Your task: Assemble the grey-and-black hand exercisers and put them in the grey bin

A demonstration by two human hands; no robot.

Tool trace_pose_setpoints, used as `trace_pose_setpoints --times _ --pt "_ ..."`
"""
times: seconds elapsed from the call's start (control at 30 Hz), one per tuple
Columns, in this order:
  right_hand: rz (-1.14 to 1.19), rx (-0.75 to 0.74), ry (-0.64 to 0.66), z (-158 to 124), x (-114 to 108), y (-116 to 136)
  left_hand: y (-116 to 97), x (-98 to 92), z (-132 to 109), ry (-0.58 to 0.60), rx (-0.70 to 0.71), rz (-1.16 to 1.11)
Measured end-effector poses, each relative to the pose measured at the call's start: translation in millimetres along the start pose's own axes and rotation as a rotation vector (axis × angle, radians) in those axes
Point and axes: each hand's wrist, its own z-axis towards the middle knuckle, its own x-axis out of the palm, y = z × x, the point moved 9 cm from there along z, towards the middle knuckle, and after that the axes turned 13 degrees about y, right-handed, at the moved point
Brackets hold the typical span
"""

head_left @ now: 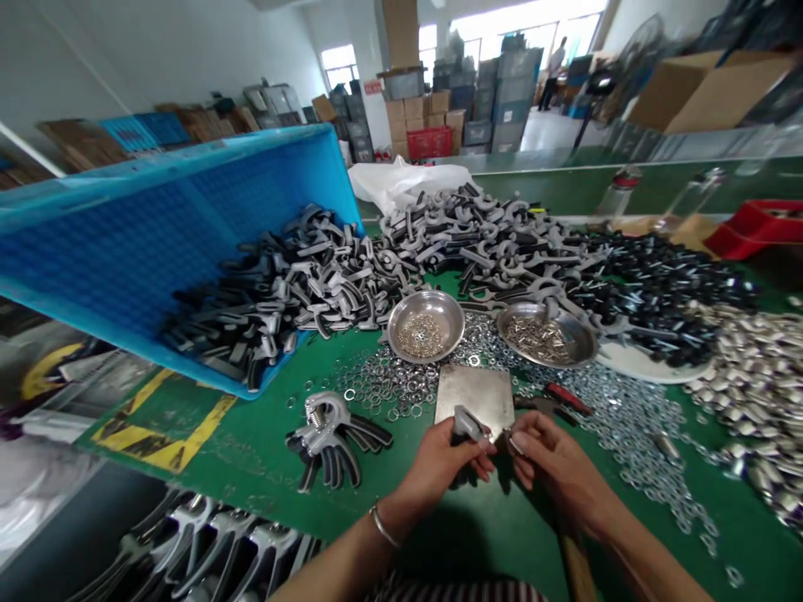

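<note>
My left hand (452,451) is closed around a grey handle piece (467,424), just over the near edge of a square metal plate (473,393). To its right my right hand (549,460) pinches a small metal part (509,433), too small to name. Both hands nearly meet. Under my right forearm runs a wooden tool handle (575,560). A dark metal tool with a red part (568,399) lies just beyond my right hand. Several hand grip exercisers with a coil spring (317,411) lie bunched at the left.
A tipped blue crate (188,201) spills grey-black handles (339,284) onto the green table. Two steel bowls (432,311) (580,347) hold small metal parts. Loose washers (401,380), nuts (627,435), black-headed parts (665,284) and shiny metal caps (753,376) surround the plate.
</note>
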Motion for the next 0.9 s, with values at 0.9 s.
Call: trace_pose_setpoints --times 0.9 --pt "-0.249 0.045 -0.049 -9.3 9.8 13.2 -18.1 -23.0 -17.2 -0.005 0.116 0.261"
